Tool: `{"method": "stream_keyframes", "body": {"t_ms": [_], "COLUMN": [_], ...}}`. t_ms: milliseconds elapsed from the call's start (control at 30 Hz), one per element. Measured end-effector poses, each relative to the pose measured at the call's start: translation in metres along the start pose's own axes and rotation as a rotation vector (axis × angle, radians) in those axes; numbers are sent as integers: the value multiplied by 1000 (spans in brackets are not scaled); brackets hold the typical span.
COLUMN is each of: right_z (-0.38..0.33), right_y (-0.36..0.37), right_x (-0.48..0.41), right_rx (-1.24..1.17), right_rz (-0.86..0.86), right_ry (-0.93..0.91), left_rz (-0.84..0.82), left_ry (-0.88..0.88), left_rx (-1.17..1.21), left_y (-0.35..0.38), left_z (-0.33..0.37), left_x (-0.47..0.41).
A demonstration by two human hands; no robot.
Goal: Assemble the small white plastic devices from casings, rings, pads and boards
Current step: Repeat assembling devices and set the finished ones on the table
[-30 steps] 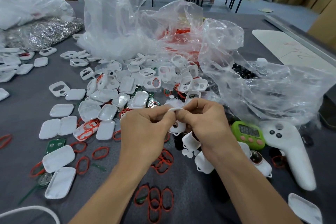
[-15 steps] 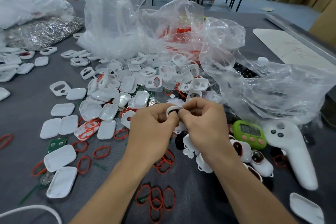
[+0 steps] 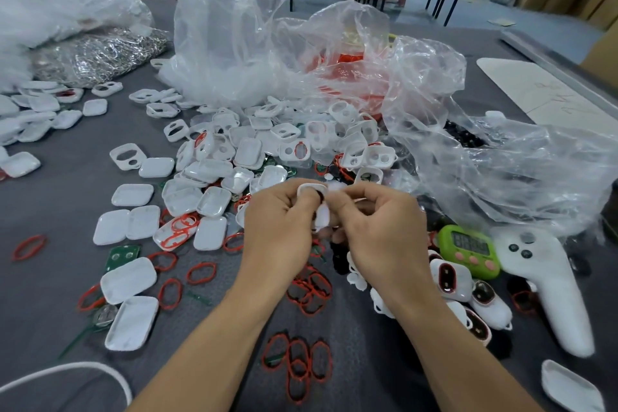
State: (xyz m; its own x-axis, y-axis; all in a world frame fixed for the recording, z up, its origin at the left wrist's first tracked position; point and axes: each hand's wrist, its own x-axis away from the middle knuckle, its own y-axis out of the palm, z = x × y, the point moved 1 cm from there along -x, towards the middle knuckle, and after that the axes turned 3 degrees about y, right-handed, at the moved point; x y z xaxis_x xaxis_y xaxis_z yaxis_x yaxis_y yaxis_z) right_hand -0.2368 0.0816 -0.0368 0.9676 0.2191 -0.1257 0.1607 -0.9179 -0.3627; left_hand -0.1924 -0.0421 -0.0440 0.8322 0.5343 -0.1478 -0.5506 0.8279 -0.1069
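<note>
White casing pinched between left hand and right hand; both hands' fingers curled on it.

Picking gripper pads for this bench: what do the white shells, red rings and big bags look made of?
White shells: likely rigid moulded plastic, glossy, with bright glints. Red rings: probably rubber or silicone, matt, lying in uneven ovals. Big bags: thin clear plastic film, crinkled, see-through.

Grey table, white casings, red rings, plastic bags, green timer
</note>
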Motion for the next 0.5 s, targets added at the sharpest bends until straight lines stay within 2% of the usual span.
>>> {"method": "stream_keyframes", "body": {"t_ms": [67, 133, 200, 333, 500], "right_z": [-2, -8, -16, -32, -27], "right_y": [0, 3, 11, 37, 60], "right_x": [-6, -21, -40, -81, -119], "right_rx": [68, 154, 282, 568, 869], "right_rz": [56, 41, -32, -218, -284], "right_ry": [3, -6, -41, -60, -62], "left_rz": [117, 221, 286, 312, 370], "left_ry": [-166, -266, -287, -309, -303], "left_rx": [211, 371, 466, 550, 576], "left_y": [-5, -15, -27, -46, -54], "left_z": [-1, -1, -2, -2, -6], "left_x": [-7, -17, -24, -31, -36]}}
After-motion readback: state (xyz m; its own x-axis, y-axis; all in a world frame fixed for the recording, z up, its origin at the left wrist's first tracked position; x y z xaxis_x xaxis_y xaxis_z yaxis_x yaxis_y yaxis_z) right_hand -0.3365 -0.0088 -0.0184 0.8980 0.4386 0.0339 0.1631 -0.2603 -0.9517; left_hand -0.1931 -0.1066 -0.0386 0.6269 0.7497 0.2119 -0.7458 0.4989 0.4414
